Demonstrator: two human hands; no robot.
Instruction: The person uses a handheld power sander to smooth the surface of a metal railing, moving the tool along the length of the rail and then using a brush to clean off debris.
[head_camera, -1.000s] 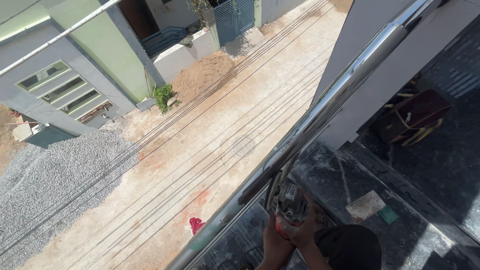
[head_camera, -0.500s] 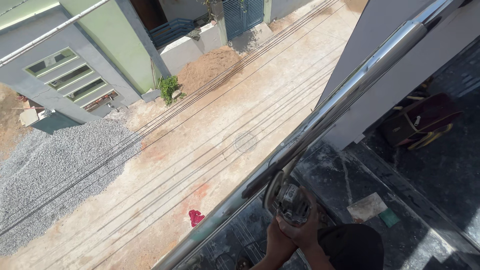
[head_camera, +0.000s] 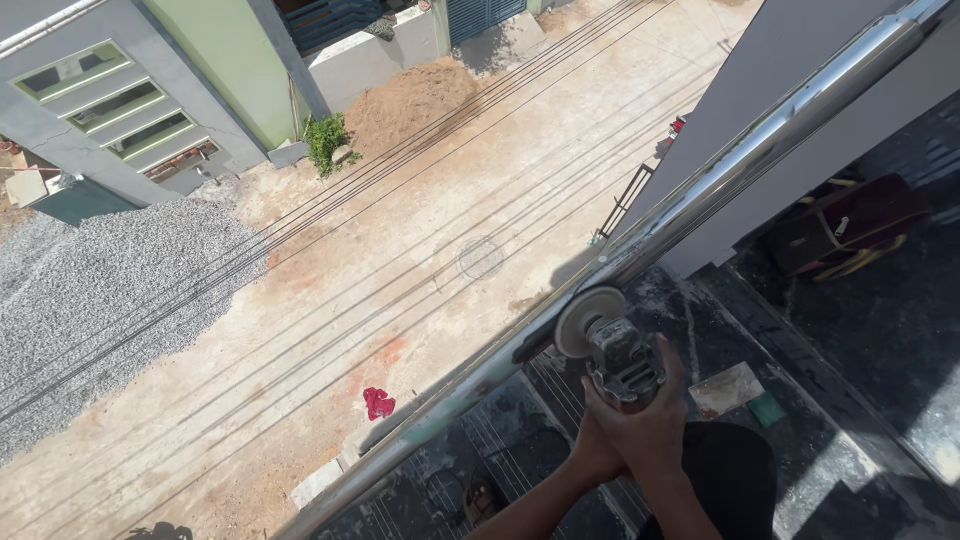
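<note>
We are gripping angle grinder with right hand, left hand wrapped beneath for steadiness; disc pressing against steel handrail for edge contact.

Upper-floor balcony of a building under construction. Steel handrail, dark tiled floor. Dirt street, gravel pile far below.
</note>
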